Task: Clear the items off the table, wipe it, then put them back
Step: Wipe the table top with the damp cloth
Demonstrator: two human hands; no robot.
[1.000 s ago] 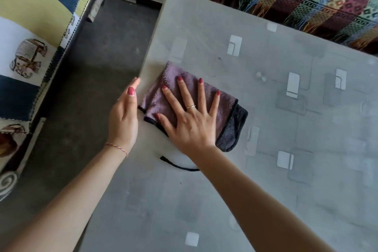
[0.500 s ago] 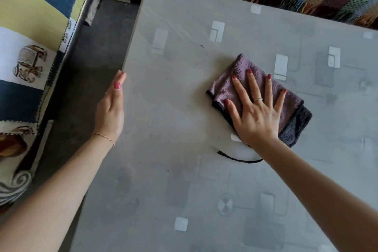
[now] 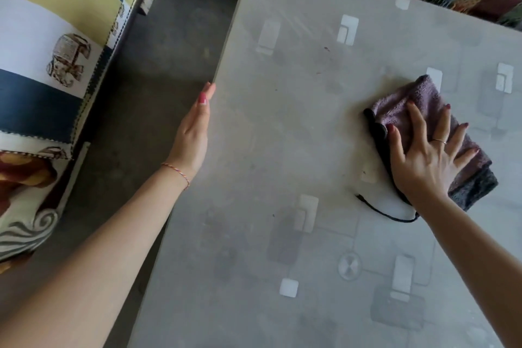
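Lying folded, purple-and-grey cloth [image 3: 423, 110], black-edged.

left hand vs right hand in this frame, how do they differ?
The right hand lies flat with fingers spread, pressing the purple cloth onto the table; the left hand has fingers together along the table's left edge, with no cloth. The right wears a ring, the left a thread bracelet at the wrist. Both have straight fingers and painted nails.

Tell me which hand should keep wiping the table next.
Probably the right hand: it lies flat on the purple cloth, out on the table. The left hand rests at the table's edge, away from the cloth.
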